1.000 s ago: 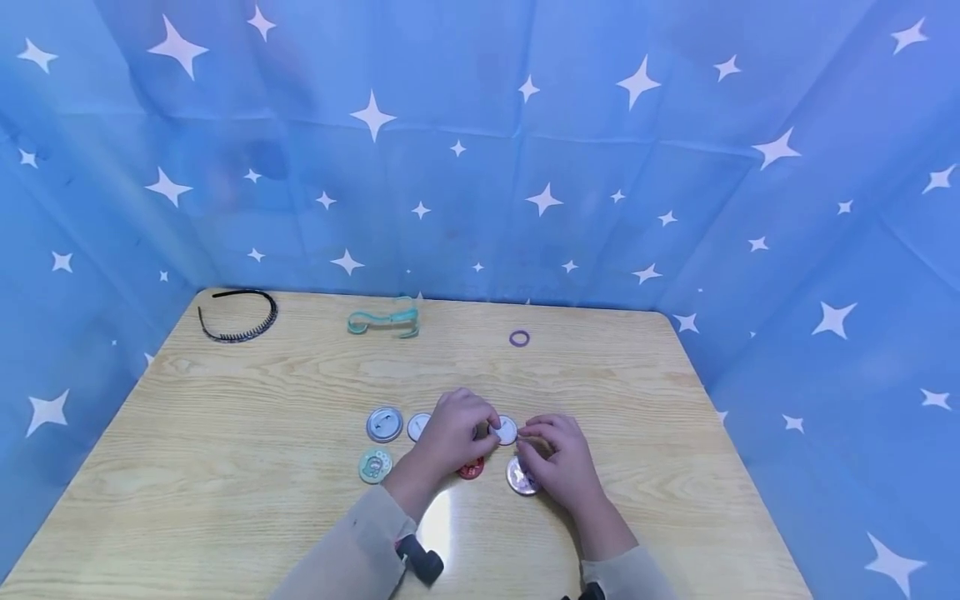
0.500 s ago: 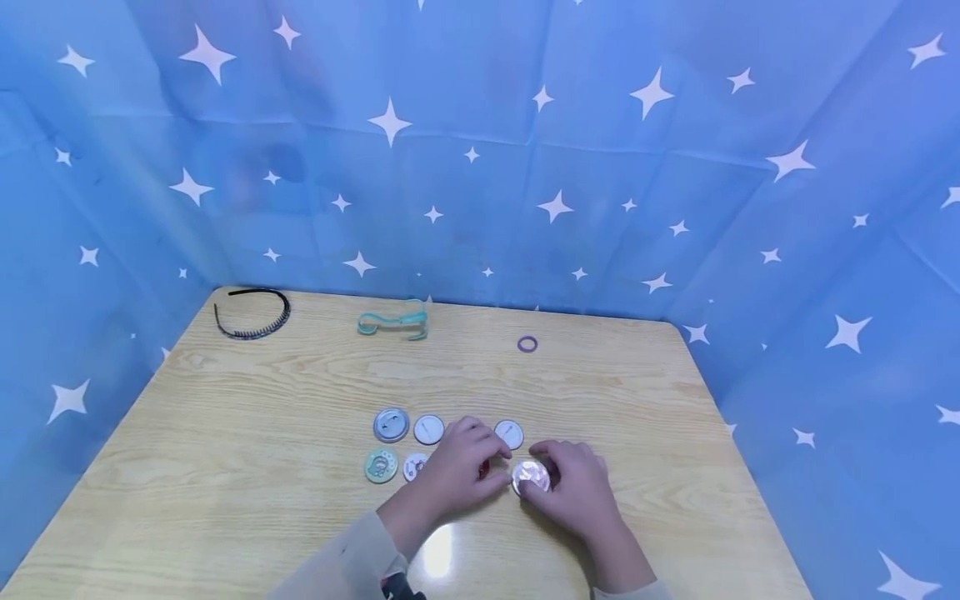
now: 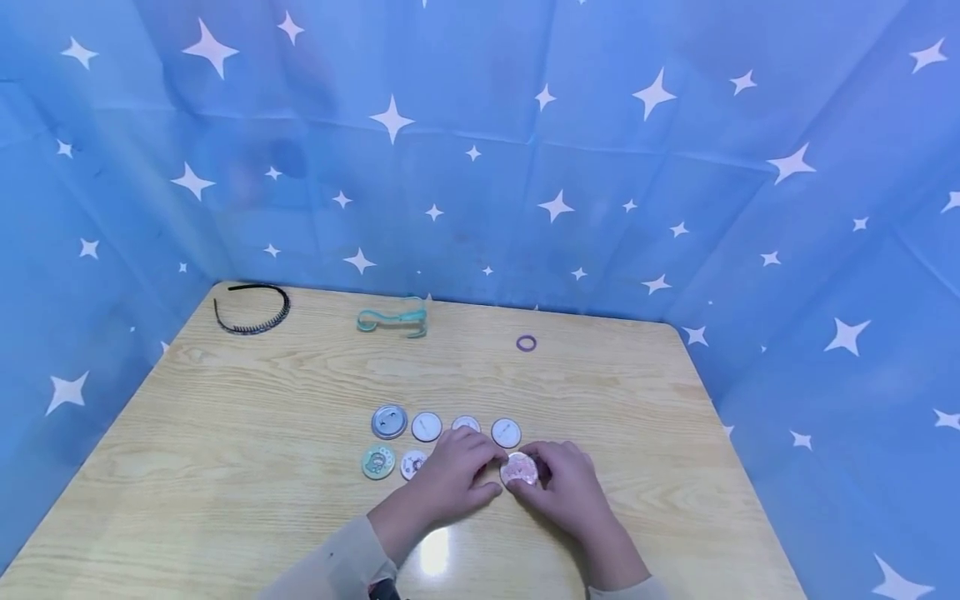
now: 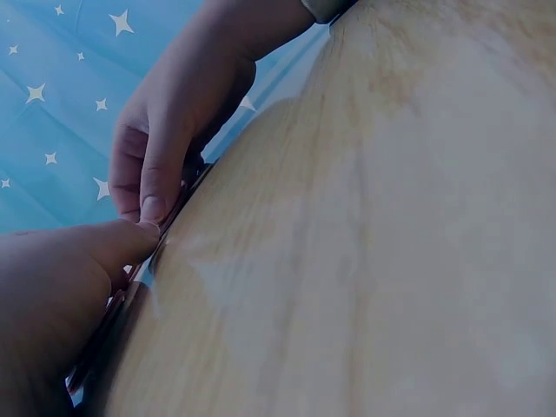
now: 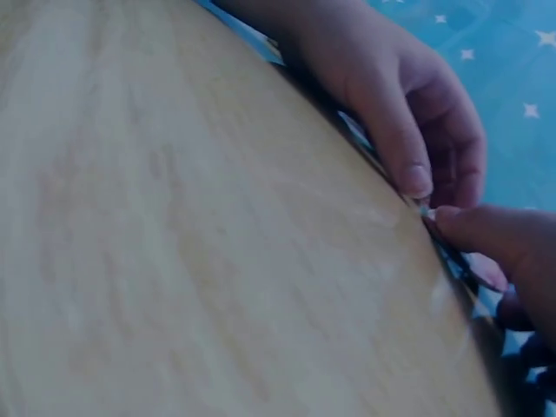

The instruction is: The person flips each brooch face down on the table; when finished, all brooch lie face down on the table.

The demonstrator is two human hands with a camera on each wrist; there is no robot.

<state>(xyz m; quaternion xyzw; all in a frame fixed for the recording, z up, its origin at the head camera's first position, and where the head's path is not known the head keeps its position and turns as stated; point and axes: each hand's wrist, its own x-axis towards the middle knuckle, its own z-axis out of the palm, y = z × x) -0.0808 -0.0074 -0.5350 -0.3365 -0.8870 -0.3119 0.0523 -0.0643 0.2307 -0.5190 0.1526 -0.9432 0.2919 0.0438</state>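
Note:
My right hand [image 3: 570,483] pinches a round pink button badge [image 3: 519,470] by its rim, thumb at the near side and fingers at the far side. My left hand [image 3: 453,473] lies just left of it, thumb and index fingertips near the badge's left edge; whether it holds anything I cannot tell. Its palm covers the spot where a red badge lay. Further left are a white badge [image 3: 412,464] with a picture and a green badge [image 3: 378,462]. Behind runs a row of pin-side-up badges: a big silver one [image 3: 389,422], then white-backed ones [image 3: 506,432].
Along the back of the wooden table [image 3: 285,500] lie a black toothed headband [image 3: 255,327], a teal curled strap-like item [image 3: 393,318] and a purple ring-shaped band [image 3: 527,343]. A blue star-patterned curtain [image 3: 480,217] hangs behind the table and at its sides.
The left hand has come down from the back row to the front row. The right hand has shifted the pink badge slightly left, closer to the left hand. The camera view has moved a little.

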